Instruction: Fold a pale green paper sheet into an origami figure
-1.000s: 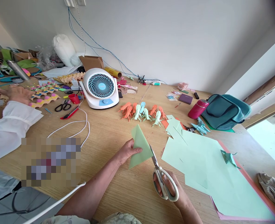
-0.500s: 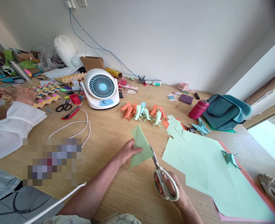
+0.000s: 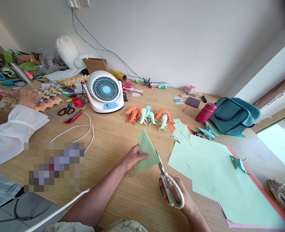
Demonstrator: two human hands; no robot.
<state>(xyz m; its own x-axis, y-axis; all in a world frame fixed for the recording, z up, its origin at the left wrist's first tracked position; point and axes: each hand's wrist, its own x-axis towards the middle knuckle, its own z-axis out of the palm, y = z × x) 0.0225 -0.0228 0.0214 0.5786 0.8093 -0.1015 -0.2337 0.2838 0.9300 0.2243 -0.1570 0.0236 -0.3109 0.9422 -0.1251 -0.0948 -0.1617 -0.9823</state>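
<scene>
My left hand [image 3: 132,157] pinches a folded light green paper triangle [image 3: 146,151] above the wooden table [image 3: 113,135]. My right hand [image 3: 178,195] grips white-handled scissors [image 3: 167,185], fingers through the loops. Their blades reach the triangle's right edge. Just right of the scissors lies a stack of light green sheets [image 3: 212,167] on a pink sheet. A row of orange, green and blue folded paper figures [image 3: 148,116] stands beyond the triangle.
A white desk fan [image 3: 105,91] with a white cable stands at the back left. Black scissors [image 3: 65,110], a red cup and craft pieces lie near another person's hands [image 3: 23,96] and white sleeve. A red bottle [image 3: 205,112] and teal bag [image 3: 234,116] sit at the right.
Almost nothing differs. My hands, the triangle and the scissors stay in place; the other person's hands at the left shift slightly.
</scene>
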